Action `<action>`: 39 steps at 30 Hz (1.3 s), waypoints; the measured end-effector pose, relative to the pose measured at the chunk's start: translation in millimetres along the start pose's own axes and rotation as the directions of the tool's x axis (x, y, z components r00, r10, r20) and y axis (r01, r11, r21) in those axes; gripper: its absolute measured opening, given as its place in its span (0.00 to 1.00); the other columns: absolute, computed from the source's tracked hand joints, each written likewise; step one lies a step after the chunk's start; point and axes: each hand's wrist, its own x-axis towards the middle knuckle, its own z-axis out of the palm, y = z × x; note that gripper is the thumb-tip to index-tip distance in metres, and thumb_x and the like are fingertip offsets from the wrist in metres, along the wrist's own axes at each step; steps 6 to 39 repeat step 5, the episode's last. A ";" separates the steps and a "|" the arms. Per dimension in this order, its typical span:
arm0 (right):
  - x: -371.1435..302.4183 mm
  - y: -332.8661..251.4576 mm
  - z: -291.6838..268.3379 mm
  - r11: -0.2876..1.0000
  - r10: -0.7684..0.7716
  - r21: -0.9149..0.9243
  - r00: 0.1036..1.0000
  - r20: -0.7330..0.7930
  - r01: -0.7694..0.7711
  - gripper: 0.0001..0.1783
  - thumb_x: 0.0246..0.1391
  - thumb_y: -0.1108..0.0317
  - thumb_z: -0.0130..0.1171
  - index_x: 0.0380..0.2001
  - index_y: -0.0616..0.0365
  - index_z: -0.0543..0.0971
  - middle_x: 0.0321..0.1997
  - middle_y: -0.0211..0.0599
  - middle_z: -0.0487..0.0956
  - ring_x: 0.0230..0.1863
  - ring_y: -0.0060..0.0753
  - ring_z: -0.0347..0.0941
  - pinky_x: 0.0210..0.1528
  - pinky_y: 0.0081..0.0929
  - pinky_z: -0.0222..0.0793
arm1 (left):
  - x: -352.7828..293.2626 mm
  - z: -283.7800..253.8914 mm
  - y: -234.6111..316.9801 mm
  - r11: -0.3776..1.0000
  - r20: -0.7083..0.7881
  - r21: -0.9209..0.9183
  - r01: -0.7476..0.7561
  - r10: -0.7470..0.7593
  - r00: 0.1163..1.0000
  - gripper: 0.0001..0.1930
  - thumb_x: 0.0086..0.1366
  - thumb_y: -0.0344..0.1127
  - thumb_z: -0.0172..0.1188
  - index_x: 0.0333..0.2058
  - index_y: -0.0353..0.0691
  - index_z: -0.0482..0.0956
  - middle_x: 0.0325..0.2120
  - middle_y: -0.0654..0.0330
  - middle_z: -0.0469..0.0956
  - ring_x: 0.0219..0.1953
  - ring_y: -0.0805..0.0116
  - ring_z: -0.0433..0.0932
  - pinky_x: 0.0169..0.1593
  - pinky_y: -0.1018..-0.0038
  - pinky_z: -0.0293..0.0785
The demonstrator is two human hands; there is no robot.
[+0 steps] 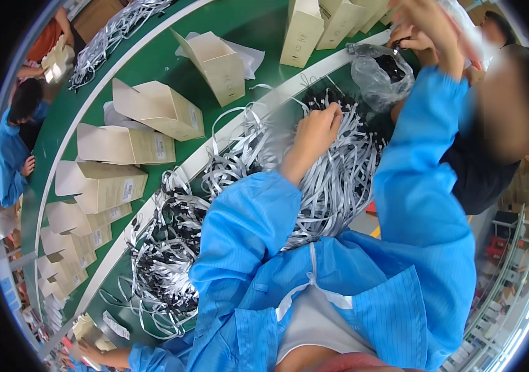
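My left hand point(319, 137) is over a large heap of flat grey cords with black ends point(339, 192). Its fingers are curled together near the heap's far end, and what they hold, if anything, cannot be made out. At the upper right my right hand point(422, 18) is raised, with its fingers smeared by motion. Below it are another person's hand point(408, 42) and a clear plastic bag point(379, 77) with dark things inside. A second tangle of black and grey cords point(168, 260) lies to the left of my left arm.
Several open beige cardboard boxes point(159, 105) stand along the curving green belt point(153, 46), beyond a pale rail point(115, 254). More grey cords point(115, 40) lie at the far side. A co-worker in black point(481, 167) is close on my right; others work across the belt and at lower left.
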 end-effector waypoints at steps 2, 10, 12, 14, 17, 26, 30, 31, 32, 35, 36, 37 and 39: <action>-26.9 -7.7 18.1 1.000 -0.015 0.022 1.000 -0.014 0.015 0.17 0.58 0.55 0.65 0.41 0.57 0.85 0.39 0.44 0.84 0.41 0.36 0.81 0.43 0.33 0.76 | 4.6 9.2 10.2 0.999 0.049 -0.010 -0.051 0.052 0.997 0.06 0.66 0.37 0.57 0.39 0.45 0.75 0.25 0.46 0.81 0.33 0.40 0.81 0.37 0.48 0.76; -34.2 -27.0 104.5 0.879 -0.407 -0.305 0.910 -0.075 0.368 0.18 0.53 0.54 0.68 0.44 0.51 0.84 0.50 0.50 0.83 0.62 0.41 0.73 0.69 0.41 0.59 | -6.5 -1.1 -0.3 0.982 0.204 0.144 -0.125 0.094 0.974 0.13 0.65 0.39 0.58 0.47 0.48 0.74 0.31 0.43 0.81 0.38 0.41 0.81 0.42 0.52 0.74; -34.2 -27.0 104.5 0.879 -0.407 -0.305 0.910 -0.075 0.368 0.18 0.53 0.54 0.68 0.44 0.51 0.84 0.50 0.50 0.83 0.62 0.41 0.73 0.69 0.41 0.59 | -6.5 -1.1 -0.3 0.982 0.204 0.144 -0.125 0.094 0.974 0.13 0.65 0.39 0.58 0.47 0.48 0.74 0.31 0.43 0.81 0.38 0.41 0.81 0.42 0.52 0.74; -34.2 -27.0 104.5 0.879 -0.407 -0.305 0.910 -0.075 0.368 0.18 0.53 0.54 0.68 0.44 0.51 0.84 0.50 0.50 0.83 0.62 0.41 0.73 0.69 0.41 0.59 | -6.5 -1.1 -0.3 0.982 0.204 0.144 -0.125 0.094 0.974 0.13 0.65 0.39 0.58 0.47 0.48 0.74 0.31 0.43 0.81 0.38 0.41 0.81 0.42 0.52 0.74; -34.2 -27.0 104.5 0.879 -0.407 -0.305 0.910 -0.075 0.368 0.18 0.53 0.54 0.68 0.44 0.51 0.84 0.50 0.50 0.83 0.62 0.41 0.73 0.69 0.41 0.59 | -6.5 -1.1 -0.3 0.982 0.204 0.144 -0.125 0.094 0.974 0.13 0.65 0.39 0.58 0.47 0.48 0.74 0.31 0.43 0.81 0.38 0.41 0.81 0.42 0.52 0.74; -34.2 -27.0 104.5 0.879 -0.407 -0.305 0.910 -0.075 0.368 0.18 0.53 0.54 0.68 0.44 0.51 0.84 0.50 0.50 0.83 0.62 0.41 0.73 0.69 0.41 0.59 | -6.5 -1.1 -0.3 0.982 0.204 0.144 -0.125 0.094 0.974 0.13 0.65 0.39 0.58 0.47 0.48 0.74 0.31 0.43 0.81 0.38 0.41 0.81 0.42 0.52 0.74; -34.2 -27.0 104.5 0.879 -0.407 -0.305 0.910 -0.075 0.368 0.18 0.53 0.54 0.68 0.44 0.51 0.84 0.50 0.50 0.83 0.62 0.41 0.73 0.69 0.41 0.59 | -6.5 -1.1 -0.3 0.982 0.204 0.144 -0.125 0.094 0.974 0.13 0.65 0.39 0.58 0.47 0.48 0.74 0.31 0.43 0.81 0.38 0.41 0.81 0.42 0.52 0.74; -34.2 -27.0 104.5 0.879 -0.407 -0.305 0.910 -0.075 0.368 0.18 0.53 0.54 0.68 0.44 0.51 0.84 0.50 0.50 0.83 0.62 0.41 0.73 0.69 0.41 0.59 | -6.5 -1.1 -0.3 0.982 0.204 0.144 -0.125 0.094 0.974 0.13 0.65 0.39 0.58 0.47 0.48 0.74 0.31 0.43 0.81 0.38 0.41 0.81 0.42 0.52 0.74; -34.2 -27.0 104.5 0.879 -0.407 -0.305 0.910 -0.075 0.368 0.18 0.53 0.54 0.68 0.44 0.51 0.84 0.50 0.50 0.83 0.62 0.41 0.73 0.69 0.41 0.59 | -6.5 -1.1 -0.3 0.982 0.204 0.144 -0.125 0.094 0.974 0.13 0.65 0.39 0.58 0.47 0.48 0.74 0.31 0.43 0.81 0.38 0.41 0.81 0.42 0.52 0.74; -34.2 -27.0 104.5 0.879 -0.407 -0.305 0.910 -0.075 0.368 0.18 0.53 0.54 0.68 0.44 0.51 0.84 0.50 0.50 0.83 0.62 0.41 0.73 0.69 0.41 0.59 | -6.5 -1.1 -0.3 0.982 0.204 0.144 -0.125 0.094 0.974 0.13 0.65 0.39 0.58 0.47 0.48 0.74 0.31 0.43 0.81 0.38 0.41 0.81 0.42 0.52 0.74; -34.2 -27.0 104.5 0.879 -0.407 -0.305 0.910 -0.075 0.368 0.18 0.53 0.54 0.68 0.44 0.51 0.84 0.50 0.50 0.83 0.62 0.41 0.73 0.69 0.41 0.59 | -6.5 -1.1 -0.3 0.982 0.204 0.144 -0.125 0.094 0.974 0.13 0.65 0.39 0.58 0.47 0.48 0.74 0.31 0.43 0.81 0.38 0.41 0.81 0.42 0.52 0.74; -34.2 -27.0 104.5 0.879 -0.407 -0.305 0.910 -0.075 0.368 0.18 0.53 0.54 0.68 0.44 0.51 0.84 0.50 0.50 0.83 0.62 0.41 0.73 0.69 0.41 0.59 | -6.5 -1.1 -0.3 0.982 0.204 0.144 -0.125 0.094 0.974 0.13 0.65 0.39 0.58 0.47 0.48 0.74 0.31 0.43 0.81 0.38 0.41 0.81 0.42 0.52 0.74; -34.2 -27.0 104.5 0.879 -0.407 -0.305 0.910 -0.075 0.368 0.18 0.53 0.54 0.68 0.44 0.51 0.84 0.50 0.50 0.83 0.62 0.41 0.73 0.69 0.41 0.59 | -6.5 -1.1 -0.3 0.982 0.204 0.144 -0.125 0.094 0.974 0.13 0.65 0.39 0.58 0.47 0.48 0.74 0.31 0.43 0.81 0.38 0.41 0.81 0.42 0.52 0.74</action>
